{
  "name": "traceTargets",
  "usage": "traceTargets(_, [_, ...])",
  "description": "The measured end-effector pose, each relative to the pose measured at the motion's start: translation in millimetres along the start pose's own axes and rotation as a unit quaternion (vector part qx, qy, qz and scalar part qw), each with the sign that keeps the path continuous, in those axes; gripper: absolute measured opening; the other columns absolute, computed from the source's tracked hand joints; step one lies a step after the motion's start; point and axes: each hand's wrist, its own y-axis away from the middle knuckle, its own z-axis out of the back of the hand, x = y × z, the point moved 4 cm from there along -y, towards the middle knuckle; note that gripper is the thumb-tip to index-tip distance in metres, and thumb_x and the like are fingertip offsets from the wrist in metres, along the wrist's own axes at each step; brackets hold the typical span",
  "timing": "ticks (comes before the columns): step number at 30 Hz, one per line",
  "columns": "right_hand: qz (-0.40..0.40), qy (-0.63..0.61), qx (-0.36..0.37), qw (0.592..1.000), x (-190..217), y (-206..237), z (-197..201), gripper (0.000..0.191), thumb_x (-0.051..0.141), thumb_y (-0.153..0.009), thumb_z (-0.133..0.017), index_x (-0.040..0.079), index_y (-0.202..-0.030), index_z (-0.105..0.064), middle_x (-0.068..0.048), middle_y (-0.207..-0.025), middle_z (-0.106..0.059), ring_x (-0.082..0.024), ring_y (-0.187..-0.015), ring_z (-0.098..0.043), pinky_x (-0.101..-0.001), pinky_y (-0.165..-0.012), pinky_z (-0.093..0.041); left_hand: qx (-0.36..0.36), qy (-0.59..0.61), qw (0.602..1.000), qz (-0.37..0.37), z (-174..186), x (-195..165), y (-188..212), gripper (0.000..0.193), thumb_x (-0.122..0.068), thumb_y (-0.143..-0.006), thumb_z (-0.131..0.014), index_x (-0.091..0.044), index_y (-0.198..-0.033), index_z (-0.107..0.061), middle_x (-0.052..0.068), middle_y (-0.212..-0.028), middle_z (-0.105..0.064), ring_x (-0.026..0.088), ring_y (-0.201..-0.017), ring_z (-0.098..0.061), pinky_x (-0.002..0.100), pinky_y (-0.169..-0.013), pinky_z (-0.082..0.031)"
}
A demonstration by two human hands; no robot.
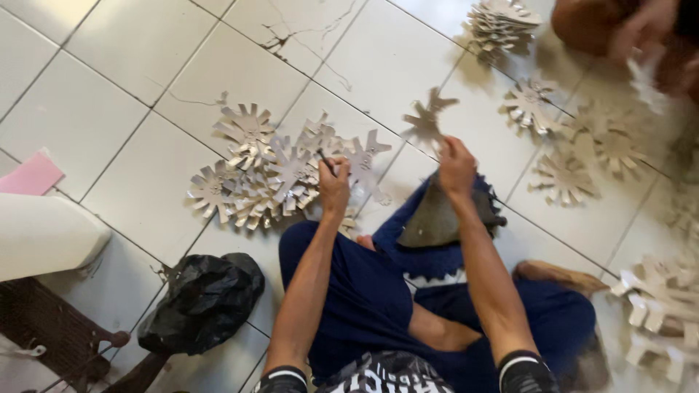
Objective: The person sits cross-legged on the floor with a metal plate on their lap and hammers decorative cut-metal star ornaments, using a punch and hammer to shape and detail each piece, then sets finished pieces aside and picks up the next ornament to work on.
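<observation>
Fingers of left hand [333,185]: closed round a thin dark tool [325,161], tip aimed forward, seemingly ready for work; below it, heaped star-shaped cutouts [269,171] on the tiled floor [109,94]. Fingers of right hand [455,164]: pinching one star-shaped cutout [427,118], raised off the floor, probably for a clear view. Far right: scattered cutouts [561,175]; another person's blurred hand [641,33]

One head-worn view looks steeply down, close over the lap, facing the tiled floor [109,109]; far right is blurred.
</observation>
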Motion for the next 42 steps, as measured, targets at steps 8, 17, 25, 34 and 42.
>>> traceTargets(8, [0.055,0.207,0.233,0.949,-26.6,54.1,134.9,0.016,0.027,-0.093,-0.073,0.015,-0.103,-0.079,-0.015,-0.098,-0.072,-0.034,-0.091,-0.069,-0.0431,-0.081,-0.055,0.051,-0.155,0.976,-0.147,-1.2,-6.0,29.3,0.022,-0.022,-0.102,-0.062,-0.005,-0.107,-0.05,0.007,-0.091,-0.065,0.016,-0.08,-0.065,0.033,-0.073,-0.053])
traceTargets(17, [-0.025,0.083,0.068,0.994,-94.4,176.7,152.4,0.068,0.036,-0.086,-0.079,0.002,-0.14,-0.055,-0.025,-0.121,-0.065,-0.047,-0.106,-0.063,-0.0516,-0.086,-0.051,0.204,-0.076,0.976,-0.005,-56.2,33.1,109.8,0.023,-0.023,-0.099,-0.062,-0.005,-0.108,-0.05,0.005,-0.092,-0.06,0.012,-0.079,-0.061,0.03,-0.064,-0.05])
traceTargets(25, [-0.269,0.117,-0.025,0.956,-136.5,210.1,168.9,0.064,0.04,-0.089,-0.086,-0.006,-0.122,-0.055,-0.028,-0.096,-0.069,-0.042,-0.085,-0.07,-0.0496,-0.074,-0.056,0.29,-0.113,0.947,-0.079,-91.9,49.7,126.5,0.024,-0.02,-0.103,-0.06,-0.004,-0.107,-0.044,0.005,-0.088,-0.055,0.014,-0.078,-0.058,0.032,-0.067,-0.051])
traceTargets(34, [-0.195,-0.073,-0.02,0.978,-83.2,174.7,118.4,0.055,0.021,-0.083,-0.089,-0.003,-0.117,-0.054,-0.013,-0.095,-0.074,-0.022,-0.079,-0.076,-0.0327,-0.067,-0.061,0.201,-0.145,0.958,-0.147,-66.2,52.3,125.3,0.023,-0.017,-0.106,-0.065,-0.002,-0.109,-0.048,0.013,-0.094,-0.058,0.019,-0.084,-0.058,0.035,-0.075,-0.051])
traceTargets(42, [-0.201,-0.047,-0.045,0.977,-92.4,186.0,119.9,0.037,0.019,-0.086,-0.084,-0.002,-0.107,-0.064,-0.011,-0.092,-0.077,-0.024,-0.082,-0.077,-0.0352,-0.075,-0.06,0.255,-0.212,0.943,-0.043,-74.4,69.0,135.8,0.041,-0.015,-0.086,-0.08,-0.001,-0.103,-0.046,0.014,-0.093,-0.071,0.021,-0.084,-0.073,0.034,-0.069,-0.059])
